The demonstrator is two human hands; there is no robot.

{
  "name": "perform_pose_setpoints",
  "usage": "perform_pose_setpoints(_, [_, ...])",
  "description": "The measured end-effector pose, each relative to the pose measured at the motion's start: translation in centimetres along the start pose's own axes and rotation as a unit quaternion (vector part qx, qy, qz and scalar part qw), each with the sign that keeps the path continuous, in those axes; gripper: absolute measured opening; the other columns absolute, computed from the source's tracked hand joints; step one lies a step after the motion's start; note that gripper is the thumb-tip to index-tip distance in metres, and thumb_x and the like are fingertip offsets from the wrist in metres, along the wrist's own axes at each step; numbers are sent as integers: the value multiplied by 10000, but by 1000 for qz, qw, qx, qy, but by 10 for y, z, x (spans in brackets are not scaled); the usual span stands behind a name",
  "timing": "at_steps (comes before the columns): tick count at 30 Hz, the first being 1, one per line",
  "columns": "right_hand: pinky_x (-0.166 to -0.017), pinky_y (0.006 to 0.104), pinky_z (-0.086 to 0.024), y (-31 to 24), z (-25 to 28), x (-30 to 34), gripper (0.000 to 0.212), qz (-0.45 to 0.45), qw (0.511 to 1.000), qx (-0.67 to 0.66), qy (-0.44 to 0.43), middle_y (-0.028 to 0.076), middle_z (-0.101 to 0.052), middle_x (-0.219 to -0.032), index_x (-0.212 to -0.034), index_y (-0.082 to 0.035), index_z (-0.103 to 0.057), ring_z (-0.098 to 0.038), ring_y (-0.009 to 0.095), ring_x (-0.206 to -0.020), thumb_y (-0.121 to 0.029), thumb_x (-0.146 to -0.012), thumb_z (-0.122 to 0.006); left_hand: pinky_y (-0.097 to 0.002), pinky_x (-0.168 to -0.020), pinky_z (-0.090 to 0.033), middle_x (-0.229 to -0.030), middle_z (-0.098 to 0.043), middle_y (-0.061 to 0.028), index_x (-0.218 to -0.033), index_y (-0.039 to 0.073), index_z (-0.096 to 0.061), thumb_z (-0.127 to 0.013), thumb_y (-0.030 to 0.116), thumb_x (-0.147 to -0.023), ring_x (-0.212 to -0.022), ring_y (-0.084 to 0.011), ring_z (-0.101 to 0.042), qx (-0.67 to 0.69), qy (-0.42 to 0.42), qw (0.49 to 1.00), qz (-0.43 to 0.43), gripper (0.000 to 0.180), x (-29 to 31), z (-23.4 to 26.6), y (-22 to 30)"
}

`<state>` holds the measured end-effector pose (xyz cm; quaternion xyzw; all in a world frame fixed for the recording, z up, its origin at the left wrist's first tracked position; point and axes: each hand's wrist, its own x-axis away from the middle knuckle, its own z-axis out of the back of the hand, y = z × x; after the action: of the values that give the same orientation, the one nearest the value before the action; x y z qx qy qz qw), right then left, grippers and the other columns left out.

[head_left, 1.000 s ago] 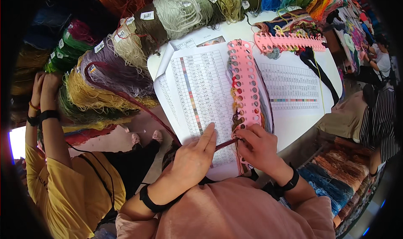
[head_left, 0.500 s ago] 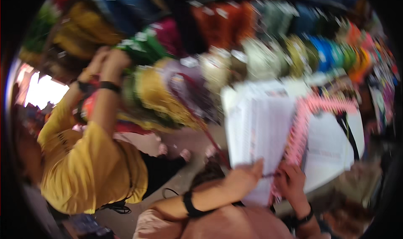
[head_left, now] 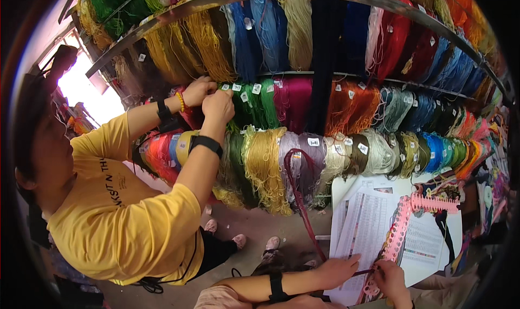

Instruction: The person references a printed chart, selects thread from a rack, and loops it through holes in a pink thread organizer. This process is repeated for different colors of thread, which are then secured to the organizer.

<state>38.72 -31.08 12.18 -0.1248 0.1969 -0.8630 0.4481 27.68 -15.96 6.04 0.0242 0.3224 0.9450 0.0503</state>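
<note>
A dark red thread (head_left: 362, 272) runs taut between my hands over the printed sheets. My left hand (head_left: 337, 272) holds one end, its thumb stretched out above. At the other end, my right hand (head_left: 388, 278) pinches the thread beside a pink strip with a row of holes (head_left: 400, 227). Threads of several colours hang along this strip, which bends into a second arm at the top. A dark red skein (head_left: 298, 192) loops over the lower rack row and trails down toward my left forearm. Where it ends is hidden.
Curved metal racks (head_left: 227, 6) carry rows of tagged, coloured skeins. At the left a person in a yellow shirt (head_left: 130, 222) reaches both hands to the green skeins (head_left: 254, 105). Printed sheets (head_left: 360, 217) lie on a white board (head_left: 452, 227), with a black tassel (head_left: 444, 233).
The view has tilted up and sharpened, so more rack shows and my hands sit lower. The thread stays between my hands. The other person's hands remain at the green skeins.
</note>
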Motion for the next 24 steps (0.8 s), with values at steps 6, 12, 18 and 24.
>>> perform_pose_setpoints(6, [-516, 327, -440, -31, 26, -26, 201, 16, 994, 7, -104, 145, -544, -687, -842, -13, -563, -554, 251, -550, -99, -661, -586, -349, -665, -470, -1094, -445, -150, -1014, -25, -444, -442, 101, -735, -880, -287, -526, 65, 1, 996, -60, 306, 11, 11, -12])
perform_pose_setpoints(12, [-546, 326, -446, -49, 17, -48, 237, 65, 986, 21, -152, 145, -546, -722, -884, -11, -560, -559, 255, -595, -124, -676, -582, -329, -629, -473, -1062, -461, -81, -975, 34, -465, -437, 118, -762, -845, -258, -529, 122, 8, 992, -6, 231, 36, 26, -33])
perform_pose_setpoints(18, [-592, 367, -448, -48, 6, -62, 248, 138, 972, 11, -193, 128, -542, -745, -913, -53, -558, -548, 301, -688, -165, -693, -574, -332, -633, -471, -1081, -458, -72, -979, 43, -471, -446, 134, -757, -823, -260, -537, 106, -8, 994, -3, 242, 42, 32, -38])
perform_pose_setpoints(24, [-614, 378, -443, -38, -11, -68, 259, 145, 957, 30, -251, 140, -535, -790, -923, -31, -532, -542, 311, -718, -152, -695, -563, -355, -647, -458, -1025, -493, -70, -971, 55, -475, -453, 137, -764, -813, -261, -537, 121, 1, 992, 30, 224, 44, 45, -37])
